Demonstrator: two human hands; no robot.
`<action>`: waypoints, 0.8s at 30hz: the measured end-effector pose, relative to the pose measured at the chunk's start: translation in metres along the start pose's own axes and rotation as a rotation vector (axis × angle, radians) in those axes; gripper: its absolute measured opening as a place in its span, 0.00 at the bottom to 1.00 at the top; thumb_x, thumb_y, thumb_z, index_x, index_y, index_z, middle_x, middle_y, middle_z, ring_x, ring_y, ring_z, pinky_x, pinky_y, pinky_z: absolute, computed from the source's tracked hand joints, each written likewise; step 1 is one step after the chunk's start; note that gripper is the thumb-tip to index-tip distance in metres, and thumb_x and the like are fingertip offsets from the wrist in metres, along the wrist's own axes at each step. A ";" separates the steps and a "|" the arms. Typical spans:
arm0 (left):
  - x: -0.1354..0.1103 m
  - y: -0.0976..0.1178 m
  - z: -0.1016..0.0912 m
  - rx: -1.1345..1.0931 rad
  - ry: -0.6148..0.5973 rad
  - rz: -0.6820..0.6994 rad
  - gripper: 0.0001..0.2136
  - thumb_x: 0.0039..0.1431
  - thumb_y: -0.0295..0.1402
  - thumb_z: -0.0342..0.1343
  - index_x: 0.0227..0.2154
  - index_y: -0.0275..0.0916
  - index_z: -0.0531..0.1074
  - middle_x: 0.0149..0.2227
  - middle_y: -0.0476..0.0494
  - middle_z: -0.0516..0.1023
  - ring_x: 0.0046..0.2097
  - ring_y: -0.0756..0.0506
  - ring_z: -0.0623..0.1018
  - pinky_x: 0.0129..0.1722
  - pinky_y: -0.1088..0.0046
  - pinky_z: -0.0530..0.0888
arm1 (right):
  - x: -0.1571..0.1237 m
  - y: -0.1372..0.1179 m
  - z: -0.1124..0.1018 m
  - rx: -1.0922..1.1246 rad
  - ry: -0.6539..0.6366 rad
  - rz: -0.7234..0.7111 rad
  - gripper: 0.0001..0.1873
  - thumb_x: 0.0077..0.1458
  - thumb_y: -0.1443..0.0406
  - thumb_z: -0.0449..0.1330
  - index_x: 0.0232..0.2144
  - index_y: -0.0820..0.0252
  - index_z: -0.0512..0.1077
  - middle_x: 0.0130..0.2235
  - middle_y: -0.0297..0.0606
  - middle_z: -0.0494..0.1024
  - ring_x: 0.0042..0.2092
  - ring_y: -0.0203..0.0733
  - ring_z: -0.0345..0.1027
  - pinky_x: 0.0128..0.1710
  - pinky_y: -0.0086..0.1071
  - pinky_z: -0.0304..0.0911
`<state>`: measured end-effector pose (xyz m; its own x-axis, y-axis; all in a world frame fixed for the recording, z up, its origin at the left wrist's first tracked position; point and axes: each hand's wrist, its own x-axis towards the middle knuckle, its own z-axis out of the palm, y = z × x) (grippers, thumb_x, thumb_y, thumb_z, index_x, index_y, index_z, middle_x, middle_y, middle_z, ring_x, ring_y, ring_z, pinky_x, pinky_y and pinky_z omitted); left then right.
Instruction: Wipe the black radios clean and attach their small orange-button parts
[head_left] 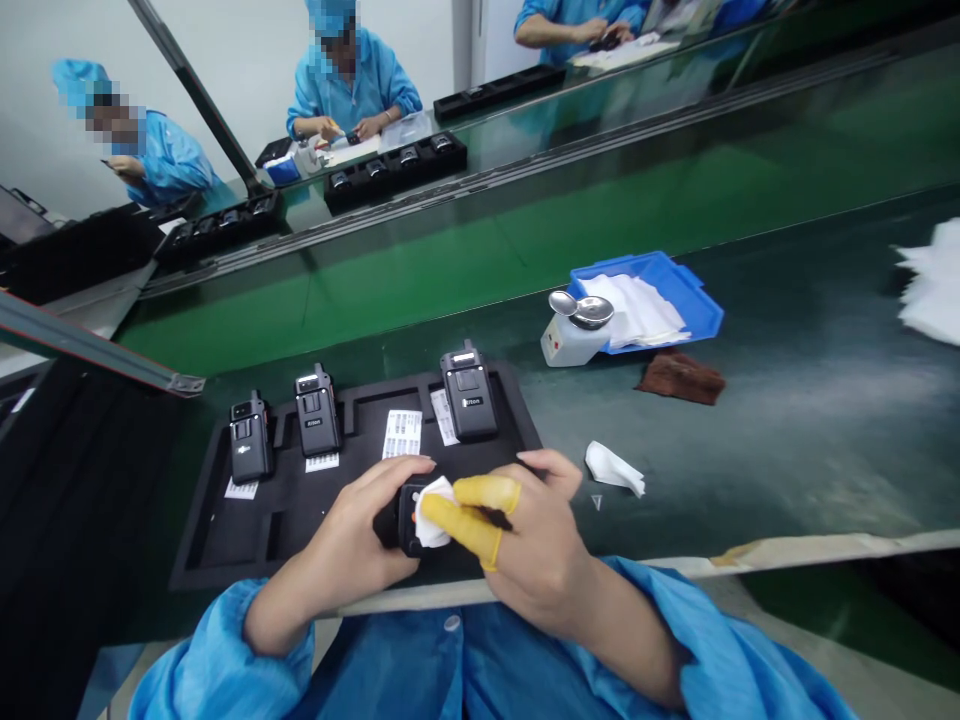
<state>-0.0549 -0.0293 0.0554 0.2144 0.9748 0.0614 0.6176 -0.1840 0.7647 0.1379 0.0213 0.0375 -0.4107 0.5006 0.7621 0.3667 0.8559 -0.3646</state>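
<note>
Blue fabric sleeves (225, 645) lead to the left hand (356, 525), grasping a boxy black handheld device (406, 525) above the near edge of a black tray (232, 530), and right hand (536, 545), its yellow-covered fingers (480, 535) holding white cloth (436, 488) against it. Beyond, three black devices (318, 415) lie in the tray; farther right, a blue plastic bin (701, 305).

White wipe (435, 508), yellow finger cots (491, 492), black device (406, 534), blue bin (703, 305)

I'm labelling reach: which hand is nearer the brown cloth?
Right. The right hand is below and left of the brown cloth in the picture; the left hand is farther left, holding the black device.
</note>
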 end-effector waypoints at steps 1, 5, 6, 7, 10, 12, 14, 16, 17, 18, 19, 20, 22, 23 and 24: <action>0.000 0.000 0.000 0.000 0.005 0.009 0.33 0.39 0.18 0.54 0.52 0.44 0.64 0.52 0.43 0.72 0.53 0.42 0.72 0.53 0.63 0.70 | 0.003 -0.003 0.002 -0.004 -0.026 -0.026 0.20 0.53 0.75 0.50 0.38 0.50 0.76 0.30 0.29 0.75 0.33 0.33 0.63 0.46 0.39 0.47; 0.001 -0.002 0.001 -0.007 0.001 0.062 0.33 0.38 0.18 0.54 0.52 0.44 0.64 0.51 0.44 0.72 0.53 0.43 0.72 0.53 0.65 0.70 | 0.005 -0.004 0.006 0.011 -0.065 -0.071 0.19 0.56 0.75 0.48 0.33 0.52 0.76 0.29 0.28 0.75 0.34 0.32 0.64 0.48 0.39 0.44; 0.001 -0.002 0.001 -0.008 -0.005 0.070 0.33 0.39 0.18 0.54 0.52 0.44 0.63 0.52 0.44 0.72 0.53 0.43 0.72 0.53 0.66 0.69 | 0.005 -0.003 0.005 0.021 -0.057 -0.071 0.19 0.55 0.75 0.49 0.33 0.52 0.76 0.29 0.28 0.75 0.34 0.32 0.64 0.48 0.39 0.44; 0.001 -0.002 0.001 -0.008 -0.007 0.068 0.33 0.39 0.18 0.54 0.53 0.44 0.63 0.52 0.44 0.72 0.53 0.44 0.72 0.54 0.66 0.69 | 0.003 -0.001 0.004 0.030 -0.050 -0.066 0.19 0.55 0.75 0.49 0.34 0.51 0.76 0.29 0.28 0.75 0.34 0.32 0.64 0.48 0.39 0.44; 0.000 -0.002 0.000 0.002 0.004 0.027 0.32 0.40 0.19 0.55 0.52 0.44 0.64 0.50 0.45 0.72 0.52 0.44 0.73 0.52 0.67 0.70 | -0.003 0.007 0.000 0.025 -0.046 -0.028 0.22 0.52 0.77 0.49 0.39 0.48 0.75 0.30 0.27 0.75 0.33 0.32 0.64 0.48 0.39 0.44; 0.000 0.000 -0.001 0.013 0.013 0.004 0.31 0.40 0.20 0.55 0.52 0.44 0.64 0.50 0.44 0.73 0.51 0.44 0.74 0.51 0.67 0.71 | -0.009 0.014 -0.002 0.010 -0.044 0.013 0.23 0.50 0.77 0.49 0.40 0.48 0.74 0.31 0.28 0.75 0.32 0.31 0.64 0.47 0.38 0.46; 0.001 0.001 -0.003 0.034 0.023 -0.002 0.30 0.42 0.22 0.56 0.52 0.44 0.65 0.50 0.43 0.73 0.52 0.43 0.73 0.51 0.66 0.71 | -0.019 0.024 -0.003 -0.024 -0.029 0.057 0.21 0.49 0.77 0.50 0.36 0.51 0.75 0.32 0.30 0.74 0.32 0.32 0.64 0.46 0.38 0.48; 0.008 0.002 -0.007 0.067 0.048 -0.043 0.29 0.42 0.25 0.58 0.52 0.43 0.65 0.51 0.43 0.73 0.52 0.41 0.73 0.52 0.64 0.70 | -0.030 0.035 -0.001 -0.092 -0.021 0.111 0.18 0.48 0.78 0.50 0.30 0.54 0.74 0.32 0.32 0.74 0.32 0.32 0.65 0.45 0.38 0.49; 0.014 0.001 -0.010 0.081 0.071 -0.090 0.30 0.42 0.28 0.60 0.53 0.42 0.65 0.50 0.42 0.74 0.51 0.40 0.74 0.52 0.63 0.71 | -0.035 0.039 0.000 -0.130 -0.019 0.138 0.18 0.48 0.78 0.49 0.28 0.55 0.74 0.31 0.32 0.73 0.32 0.33 0.65 0.45 0.37 0.50; 0.022 -0.001 -0.014 0.090 0.101 -0.155 0.31 0.43 0.31 0.61 0.54 0.41 0.63 0.49 0.42 0.75 0.50 0.40 0.75 0.51 0.62 0.71 | -0.040 0.043 0.001 -0.162 -0.019 0.163 0.17 0.47 0.78 0.49 0.27 0.55 0.74 0.30 0.32 0.73 0.31 0.33 0.65 0.44 0.37 0.50; 0.032 -0.002 -0.017 0.101 0.127 -0.230 0.33 0.44 0.35 0.61 0.56 0.39 0.61 0.47 0.41 0.76 0.47 0.40 0.77 0.49 0.61 0.73 | -0.044 0.047 0.002 -0.186 -0.021 0.185 0.17 0.47 0.78 0.49 0.26 0.55 0.74 0.30 0.32 0.73 0.32 0.33 0.65 0.44 0.37 0.50; 0.042 -0.005 -0.020 0.132 0.151 -0.306 0.35 0.45 0.38 0.61 0.58 0.37 0.59 0.45 0.41 0.77 0.45 0.40 0.78 0.46 0.61 0.74 | -0.047 0.049 0.003 -0.201 -0.022 0.198 0.18 0.47 0.78 0.49 0.26 0.56 0.74 0.30 0.33 0.73 0.32 0.33 0.66 0.44 0.37 0.51; 0.066 -0.009 -0.024 0.312 0.176 -0.417 0.37 0.49 0.43 0.59 0.60 0.34 0.54 0.44 0.38 0.76 0.44 0.39 0.78 0.44 0.62 0.74 | -0.051 0.051 0.004 -0.215 -0.017 0.203 0.18 0.46 0.78 0.49 0.27 0.56 0.74 0.30 0.33 0.73 0.33 0.34 0.66 0.43 0.37 0.51; 0.077 -0.011 -0.024 0.443 0.183 -0.445 0.37 0.50 0.44 0.57 0.60 0.32 0.54 0.46 0.36 0.74 0.46 0.38 0.77 0.44 0.63 0.73 | -0.052 0.051 0.004 -0.220 -0.015 0.200 0.19 0.45 0.78 0.48 0.28 0.56 0.75 0.30 0.34 0.73 0.33 0.34 0.67 0.43 0.37 0.51; 0.088 -0.013 -0.024 0.560 0.189 -0.461 0.35 0.51 0.44 0.57 0.59 0.32 0.55 0.48 0.34 0.73 0.48 0.37 0.76 0.45 0.63 0.73 | -0.052 0.051 0.003 -0.226 -0.019 0.198 0.19 0.45 0.79 0.48 0.28 0.56 0.75 0.30 0.34 0.73 0.33 0.34 0.67 0.43 0.37 0.51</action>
<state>-0.0622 0.0618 0.0664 -0.2614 0.9645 -0.0381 0.9172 0.2605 0.3015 0.1750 0.0392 -0.0225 -0.3271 0.6592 0.6771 0.6170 0.6917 -0.3754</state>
